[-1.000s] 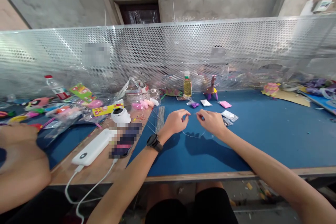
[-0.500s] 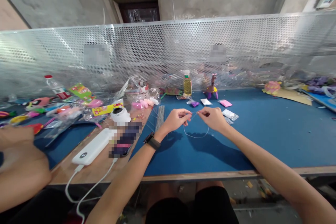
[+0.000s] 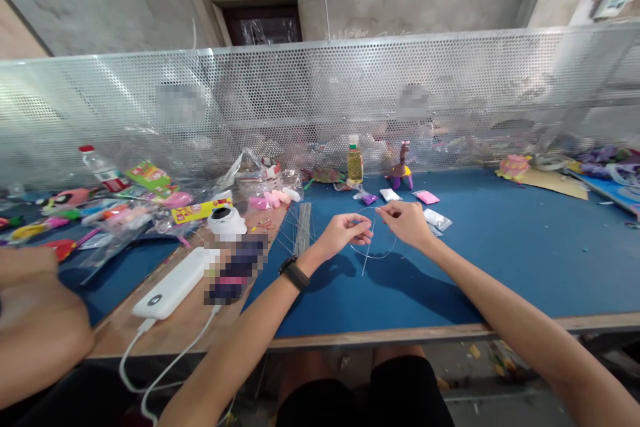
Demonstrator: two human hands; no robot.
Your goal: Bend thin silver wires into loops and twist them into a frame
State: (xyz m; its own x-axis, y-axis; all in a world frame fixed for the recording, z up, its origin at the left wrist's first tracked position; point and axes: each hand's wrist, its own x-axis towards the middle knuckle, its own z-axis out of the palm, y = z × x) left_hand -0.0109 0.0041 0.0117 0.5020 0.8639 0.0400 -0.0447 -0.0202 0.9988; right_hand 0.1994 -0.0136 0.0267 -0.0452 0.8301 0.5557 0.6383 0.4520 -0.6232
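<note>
A thin, pale wire (image 3: 383, 257) is bent into a wide round loop above the blue table mat (image 3: 500, 253), and a straight length of it slants down across the loop. My right hand (image 3: 406, 221) pinches the wire at the top of the loop between thumb and forefinger. Curled around the loop's left side, my left hand (image 3: 345, 235) has its thumb and fingers drawn together on the wire; the exact contact is too small to see. A bundle of straight wires (image 3: 303, 230) lies on the mat left of my left hand.
Small packets, among them a pink packet (image 3: 426, 197), lie beyond my hands. Behind them stand an oil bottle (image 3: 355, 163) and a long-necked clay figure (image 3: 401, 170). To the left are a white power bank (image 3: 173, 283), a phone (image 3: 237, 270) and another person's arm (image 3: 40, 320).
The wire between my hands has turned, so a straight length now points down through the loop. My left hand has shifted slightly right and down; my right hand keeps its pinch.
</note>
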